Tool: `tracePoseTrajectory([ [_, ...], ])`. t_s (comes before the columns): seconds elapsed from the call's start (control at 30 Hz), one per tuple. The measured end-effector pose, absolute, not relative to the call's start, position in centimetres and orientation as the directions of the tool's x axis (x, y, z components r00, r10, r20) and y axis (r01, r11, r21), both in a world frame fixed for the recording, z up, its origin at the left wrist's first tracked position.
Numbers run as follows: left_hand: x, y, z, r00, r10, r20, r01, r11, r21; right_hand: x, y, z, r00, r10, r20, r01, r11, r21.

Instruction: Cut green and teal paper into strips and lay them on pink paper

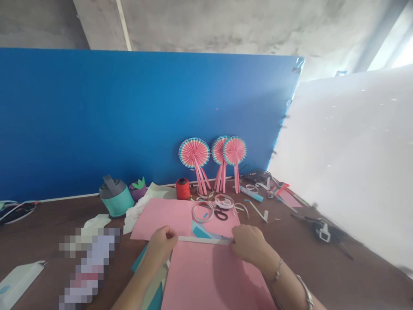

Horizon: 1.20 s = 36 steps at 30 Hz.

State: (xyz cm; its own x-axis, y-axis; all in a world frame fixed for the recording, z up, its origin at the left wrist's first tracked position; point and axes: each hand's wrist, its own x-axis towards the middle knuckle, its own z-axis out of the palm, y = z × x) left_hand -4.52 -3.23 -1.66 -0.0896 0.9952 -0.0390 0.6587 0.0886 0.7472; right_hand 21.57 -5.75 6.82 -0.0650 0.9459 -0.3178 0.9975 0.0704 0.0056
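Observation:
A white strip that looks like tape lies straight across the far edge of a pink paper sheet. My left hand pinches its left end, thumb and forefinger together. At the right end, my right hand is closed on the strip, with its fingertips partly hidden from view. Just beyond the strip rest a blue-and-white paper piece and a second pink sheet. Rolls of tape and scissors with black handles sit on that farther sheet.
Pink folded-paper fans lean against the blue partition. A red thread spool, a teal pot and a glue stick stand or lie at the back. Cables and paper scraps lie on the right.

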Motion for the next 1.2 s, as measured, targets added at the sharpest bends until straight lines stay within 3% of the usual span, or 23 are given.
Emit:
tracePoseTrajectory([
  [1.2,-3.7,-4.2,0.1,-0.106,0.991,-0.081,0.758,0.134,0.639,21.2,-5.4,6.9,-0.061,0.941,-0.333,0.997,0.071,0.018],
])
